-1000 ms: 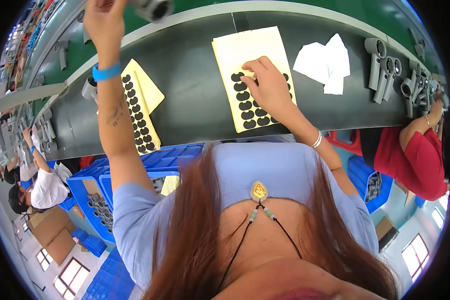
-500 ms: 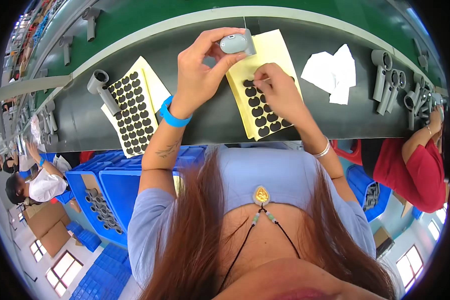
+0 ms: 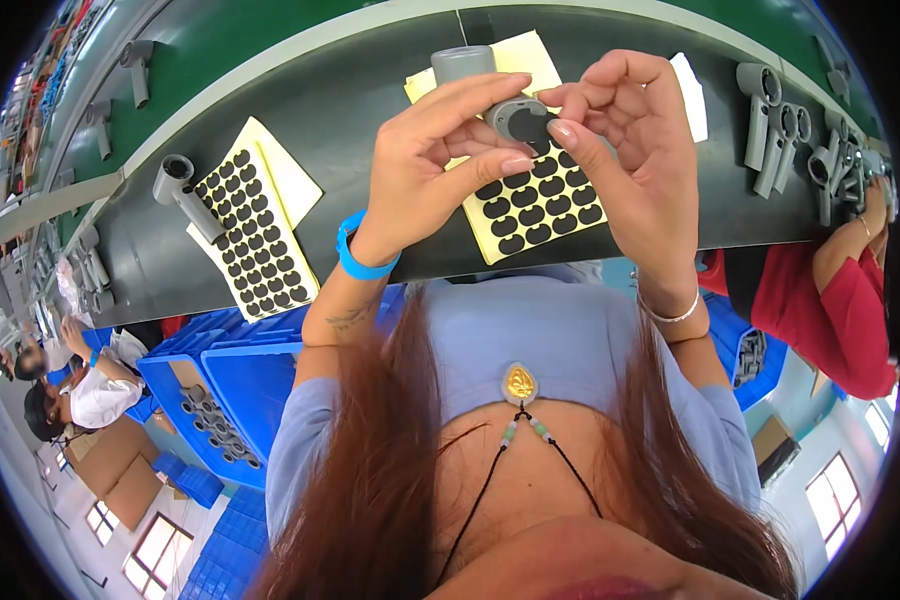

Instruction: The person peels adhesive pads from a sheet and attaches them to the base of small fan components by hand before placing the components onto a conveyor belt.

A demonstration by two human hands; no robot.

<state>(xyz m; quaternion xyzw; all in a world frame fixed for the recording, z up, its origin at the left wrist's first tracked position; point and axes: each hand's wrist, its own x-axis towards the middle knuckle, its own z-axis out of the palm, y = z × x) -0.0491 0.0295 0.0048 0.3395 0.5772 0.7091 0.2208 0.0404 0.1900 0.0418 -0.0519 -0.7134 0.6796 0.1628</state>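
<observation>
My left hand (image 3: pixel 420 165) is closed around a grey handheld fan (image 3: pixel 463 66), its round head pointing away and its handle end turned toward me. My right hand (image 3: pixel 635 150) pinches a black rounded sticker (image 3: pixel 528 122) between thumb and forefinger, against that handle end. Whether the sticker lies fully flat there cannot be made out. Below both hands, a yellow sheet of black stickers (image 3: pixel 542 212) lies on the dark work surface, its upper part partly covered by my hands and the fan.
Left of me lies another yellow sticker sheet (image 3: pixel 260 235), with a grey fan (image 3: pixel 192 200) across its edge. White paper (image 3: pixel 690 100) shows behind my right hand. Several grey fans (image 3: pixel 770 140) lie at the right, near a co-worker's red sleeve (image 3: pixel 820 320). Blue crates (image 3: pixel 260 385) stand below.
The fan has tilted so its handle end faces me more. My right hand has risen from the sticker sheet to the fan, with a black sticker in its fingers.
</observation>
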